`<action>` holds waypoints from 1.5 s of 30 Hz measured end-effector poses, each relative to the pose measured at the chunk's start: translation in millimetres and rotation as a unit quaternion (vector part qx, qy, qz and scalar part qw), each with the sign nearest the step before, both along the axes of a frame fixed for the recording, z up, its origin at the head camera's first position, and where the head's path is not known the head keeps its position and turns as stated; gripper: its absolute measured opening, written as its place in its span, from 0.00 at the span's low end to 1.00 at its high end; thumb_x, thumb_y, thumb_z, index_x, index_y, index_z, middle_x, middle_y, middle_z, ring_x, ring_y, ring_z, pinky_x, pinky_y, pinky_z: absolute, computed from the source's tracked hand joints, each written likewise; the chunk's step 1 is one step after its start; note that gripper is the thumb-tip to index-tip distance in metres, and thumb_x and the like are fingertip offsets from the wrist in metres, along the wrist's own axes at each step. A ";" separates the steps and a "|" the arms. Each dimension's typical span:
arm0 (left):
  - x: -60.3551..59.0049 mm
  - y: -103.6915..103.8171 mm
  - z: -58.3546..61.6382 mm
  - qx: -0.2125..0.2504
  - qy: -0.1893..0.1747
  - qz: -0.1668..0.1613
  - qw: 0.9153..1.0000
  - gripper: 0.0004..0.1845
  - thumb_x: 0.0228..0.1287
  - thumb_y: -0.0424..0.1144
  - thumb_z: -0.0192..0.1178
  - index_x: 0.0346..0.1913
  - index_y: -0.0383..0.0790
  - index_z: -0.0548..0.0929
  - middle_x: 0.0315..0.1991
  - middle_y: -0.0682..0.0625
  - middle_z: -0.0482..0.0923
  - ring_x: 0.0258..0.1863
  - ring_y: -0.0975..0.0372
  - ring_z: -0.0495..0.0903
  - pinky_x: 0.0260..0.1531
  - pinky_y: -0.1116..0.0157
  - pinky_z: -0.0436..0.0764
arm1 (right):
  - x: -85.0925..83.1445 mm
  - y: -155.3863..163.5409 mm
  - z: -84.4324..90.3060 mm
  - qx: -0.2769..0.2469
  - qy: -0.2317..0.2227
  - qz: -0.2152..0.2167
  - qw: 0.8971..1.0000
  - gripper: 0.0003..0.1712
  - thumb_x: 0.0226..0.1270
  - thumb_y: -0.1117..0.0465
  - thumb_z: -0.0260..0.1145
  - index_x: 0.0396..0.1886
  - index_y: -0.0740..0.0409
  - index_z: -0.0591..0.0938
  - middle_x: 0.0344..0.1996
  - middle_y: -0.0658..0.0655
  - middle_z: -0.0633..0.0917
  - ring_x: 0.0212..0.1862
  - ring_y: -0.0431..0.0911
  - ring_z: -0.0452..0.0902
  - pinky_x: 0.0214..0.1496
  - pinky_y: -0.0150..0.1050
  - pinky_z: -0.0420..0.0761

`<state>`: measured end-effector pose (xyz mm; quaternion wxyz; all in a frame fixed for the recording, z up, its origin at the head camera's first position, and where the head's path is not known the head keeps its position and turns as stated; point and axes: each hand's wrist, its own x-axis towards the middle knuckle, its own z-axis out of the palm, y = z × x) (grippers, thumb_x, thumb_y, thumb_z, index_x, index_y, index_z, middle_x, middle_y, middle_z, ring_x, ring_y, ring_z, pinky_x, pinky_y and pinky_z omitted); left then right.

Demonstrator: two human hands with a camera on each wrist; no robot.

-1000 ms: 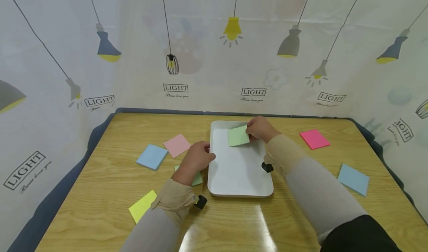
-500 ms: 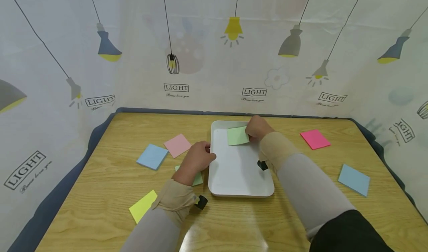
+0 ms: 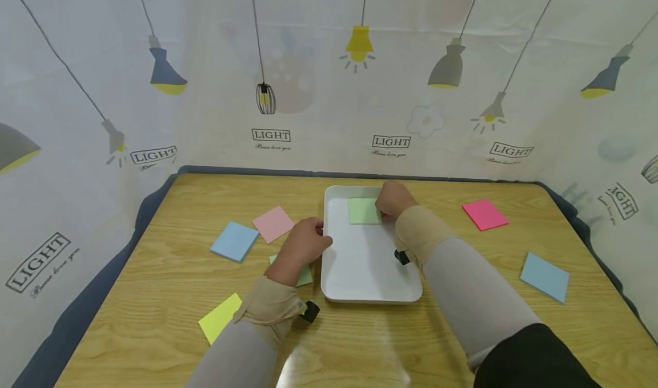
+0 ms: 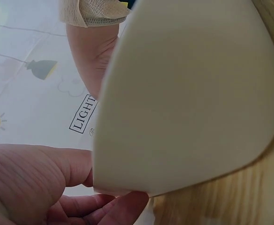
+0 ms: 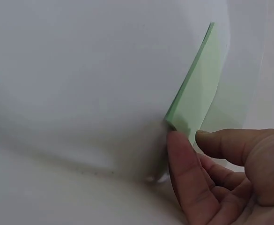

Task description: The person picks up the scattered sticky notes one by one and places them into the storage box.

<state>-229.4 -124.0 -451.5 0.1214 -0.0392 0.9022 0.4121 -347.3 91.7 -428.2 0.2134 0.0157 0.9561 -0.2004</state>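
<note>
Pretty simple setup: a light wood-grain counter (image 3: 154, 319) with a dark blue edge, boxed in on three sides by a pale curtain (image 3: 319, 91) printed with hanging lamps and little "LIGHT" labels. A white tray (image 3: 360, 274) sits in the middle of the counter. The right hand (image 3: 393, 199) is at the tray's far end, thumb and fingertips pinching the near corner of a green sticky note pad (image 3: 364, 211) that's down inside the tray; in the right wrist view one edge of the pad looks lifted off the tray floor. The left hand (image 3: 303, 245) grips the tray's left rim, fingers curled around it, and it's resting over another green pad (image 3: 305, 276). Scattered on the counter: a blue pad (image 3: 233, 241), a pink pad (image 3: 272, 223), a yellow pad (image 3: 218, 318) on the left, plus a hot pink pad (image 3: 485, 214) and another blue pad (image 3: 545, 277) on the right.
</note>
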 end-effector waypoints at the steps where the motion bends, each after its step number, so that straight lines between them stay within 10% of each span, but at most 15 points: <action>1: -0.1 0.1 -0.4 0.001 0.000 0.000 1.000 0.23 0.71 0.39 0.62 0.65 0.33 0.80 0.57 0.40 0.82 0.51 0.52 0.82 0.50 0.55 0.84 | 0.5 0.2 0.5 0.000 0.001 0.002 1.000 0.15 0.68 0.70 0.56 0.51 0.71 0.81 0.23 0.56 0.81 0.20 0.42 0.77 0.22 0.29 0.74; 9: -1.0 0.6 -1.7 0.005 0.002 0.000 1.000 0.23 0.71 0.38 0.62 0.65 0.33 0.80 0.57 0.40 0.82 0.51 0.51 0.82 0.50 0.54 0.84 | 1.7 2.8 2.5 0.022 0.028 0.028 0.999 0.03 0.66 0.67 0.59 0.33 0.63 0.79 0.24 0.56 0.79 0.20 0.42 0.72 0.24 0.32 0.72; 21: -0.4 0.8 -0.7 0.003 0.001 0.002 1.000 0.24 0.71 0.39 0.62 0.66 0.34 0.79 0.57 0.40 0.82 0.52 0.51 0.82 0.51 0.54 0.84 | 4.3 7.8 7.7 0.021 0.041 0.052 0.998 0.21 0.70 0.64 0.59 0.14 0.53 0.73 0.11 0.50 0.76 0.16 0.40 0.72 0.24 0.32 0.71; 32: -2.3 0.7 -0.7 -0.007 -0.005 0.004 1.000 0.25 0.71 0.39 0.62 0.67 0.33 0.78 0.59 0.40 0.82 0.54 0.51 0.82 0.53 0.54 0.84 | 11.1 25.6 36.1 0.021 0.076 0.050 0.996 0.17 0.77 0.57 0.54 0.31 0.62 0.81 0.24 0.57 0.85 0.31 0.51 0.88 0.29 0.36 0.79; 45: -1.5 2.3 -0.4 -0.006 -0.008 0.004 1.000 0.25 0.71 0.40 0.61 0.67 0.34 0.78 0.59 0.41 0.82 0.54 0.51 0.82 0.54 0.54 0.83 | 8.8 90.9 39.0 -0.010 0.092 0.009 0.996 0.18 0.78 0.54 0.51 0.28 0.58 0.74 0.26 0.57 0.83 0.40 0.57 0.89 0.46 0.48 0.85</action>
